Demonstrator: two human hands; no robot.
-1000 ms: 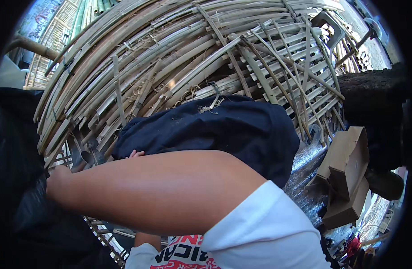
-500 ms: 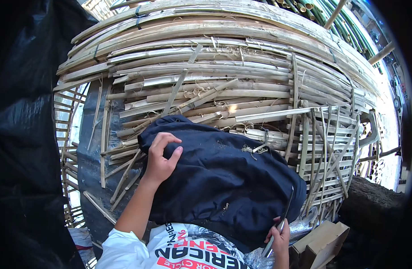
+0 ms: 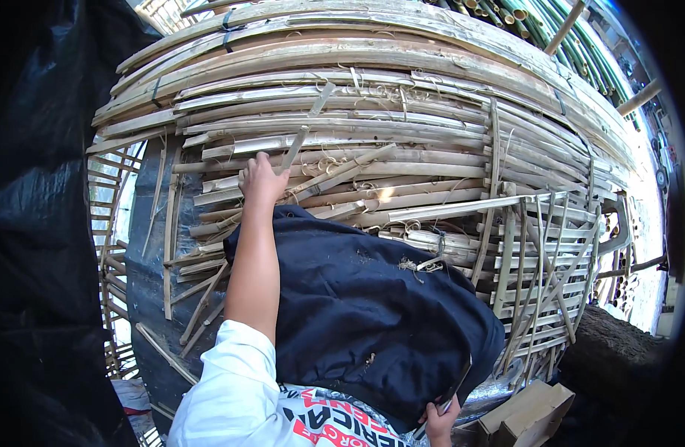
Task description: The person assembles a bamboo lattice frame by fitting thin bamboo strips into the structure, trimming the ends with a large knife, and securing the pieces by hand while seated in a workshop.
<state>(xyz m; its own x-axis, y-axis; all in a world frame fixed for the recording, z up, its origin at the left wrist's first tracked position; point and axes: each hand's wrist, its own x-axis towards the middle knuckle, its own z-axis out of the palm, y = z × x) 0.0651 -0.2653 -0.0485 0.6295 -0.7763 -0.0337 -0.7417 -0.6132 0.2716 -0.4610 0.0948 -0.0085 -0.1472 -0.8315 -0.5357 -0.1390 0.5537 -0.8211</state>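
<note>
My left hand [image 3: 263, 181] reaches forward over the pile, its fingers curled and the thumb at the lower end of a slim bamboo strip [image 3: 296, 147]. That strip lies slantwise across the other split bamboo, and the fingertips are partly hidden. Low on the right, my right hand [image 3: 438, 422] is closed round a knife [image 3: 457, 387]; its narrow dark blade points up and away from me. A dark blue cloth [image 3: 357, 298] covers my lap, with a small tuft of bamboo shavings [image 3: 420, 265] on it.
Long bundles of split bamboo [image 3: 342, 56] curve across the far side. A bamboo lattice [image 3: 540, 261] stands at right, above an open cardboard box [image 3: 527, 417] and a dark log [image 3: 610, 343]. Black sheeting [image 3: 44, 223] hangs at left. Green bamboo poles [image 3: 558, 45] lie far right.
My left hand has moved forward from above the cloth to the slanting bamboo strip. My right hand, with the knife, has shifted slightly left and lower.
</note>
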